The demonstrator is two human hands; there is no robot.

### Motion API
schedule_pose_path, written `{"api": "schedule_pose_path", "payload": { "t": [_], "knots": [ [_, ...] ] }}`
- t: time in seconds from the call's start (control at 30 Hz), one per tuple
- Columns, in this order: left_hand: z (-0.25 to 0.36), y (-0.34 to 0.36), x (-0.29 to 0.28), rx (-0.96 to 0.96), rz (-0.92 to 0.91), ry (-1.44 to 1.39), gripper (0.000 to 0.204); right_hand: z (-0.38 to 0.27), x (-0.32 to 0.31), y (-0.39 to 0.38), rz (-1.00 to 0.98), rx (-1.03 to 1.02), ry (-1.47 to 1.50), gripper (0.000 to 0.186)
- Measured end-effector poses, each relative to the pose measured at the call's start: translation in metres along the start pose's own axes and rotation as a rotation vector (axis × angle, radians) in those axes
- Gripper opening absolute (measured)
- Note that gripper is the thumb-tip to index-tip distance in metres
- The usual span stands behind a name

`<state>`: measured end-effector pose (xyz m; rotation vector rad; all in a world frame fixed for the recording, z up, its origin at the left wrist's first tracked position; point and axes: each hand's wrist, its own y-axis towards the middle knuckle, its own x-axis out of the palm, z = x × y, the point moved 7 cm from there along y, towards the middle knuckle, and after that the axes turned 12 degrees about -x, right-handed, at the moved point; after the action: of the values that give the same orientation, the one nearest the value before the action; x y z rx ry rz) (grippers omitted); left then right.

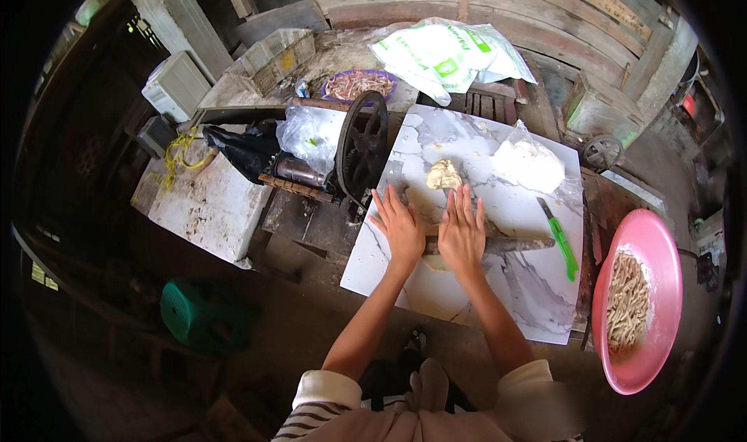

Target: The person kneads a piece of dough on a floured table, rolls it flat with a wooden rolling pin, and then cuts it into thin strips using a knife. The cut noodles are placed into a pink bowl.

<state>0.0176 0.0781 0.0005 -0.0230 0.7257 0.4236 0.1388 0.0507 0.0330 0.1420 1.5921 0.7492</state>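
Note:
My left hand (399, 228) and my right hand (462, 231) lie flat, fingers spread, side by side on a dark rolling pin (513, 245). The pin rests across a white marbled board (537, 302). Pale flattened dough (433, 263) shows under the pin, just below my palms. A small lump of dough (443, 175) sits beyond my fingertips. A green-handled knife (562, 240) lies on the board to the right of the pin. A pile of flour in clear plastic (527, 164) sits at the board's far right.
A pink basin (661, 247) of cut dough strips stands at the right. A black hand-cranked wheel machine (362, 146) is left of the board, with plastic bags beside it. A purple bowl (389, 78) of strips, a white-green sack (447, 53) and a green stool (191, 313) are around.

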Motion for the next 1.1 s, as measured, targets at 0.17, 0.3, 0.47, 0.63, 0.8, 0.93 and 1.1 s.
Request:
{"api": "schedule_pose_path", "payload": {
  "t": [0.17, 0.3, 0.47, 0.63, 0.8, 0.93, 1.1],
  "knots": [
    [-0.018, -0.065, -0.015, 0.031, -0.092, -0.050, 0.055, -0.027, -0.019, -0.056, -0.088, -0.024, 0.158, 0.049],
    [-0.009, -0.055, -0.009, 0.046, -0.125, -0.073, 0.056, -0.021, -0.018, -0.046, -0.060, -0.063, 0.105, 0.051],
    [0.009, 0.009, -0.002, 0.065, -0.005, -0.089, 0.058, -0.003, -0.005, 0.021, -0.026, -0.024, -0.024, 0.053],
    [0.001, -0.005, -0.001, 0.098, 0.000, -0.027, 0.057, -0.008, -0.002, -0.003, -0.011, 0.029, 0.014, 0.054],
    [-0.011, -0.059, -0.021, 0.092, -0.091, -0.048, 0.059, -0.035, -0.022, -0.050, -0.097, -0.026, 0.108, 0.053],
    [-0.001, -0.038, -0.010, 0.136, -0.055, -0.013, 0.061, -0.019, -0.007, -0.033, -0.047, -0.009, 0.073, 0.048],
    [0.017, 0.018, 0.004, 0.151, 0.051, -0.016, 0.056, 0.002, 0.007, 0.019, 0.047, 0.067, 0.052, 0.046]
  ]
}}
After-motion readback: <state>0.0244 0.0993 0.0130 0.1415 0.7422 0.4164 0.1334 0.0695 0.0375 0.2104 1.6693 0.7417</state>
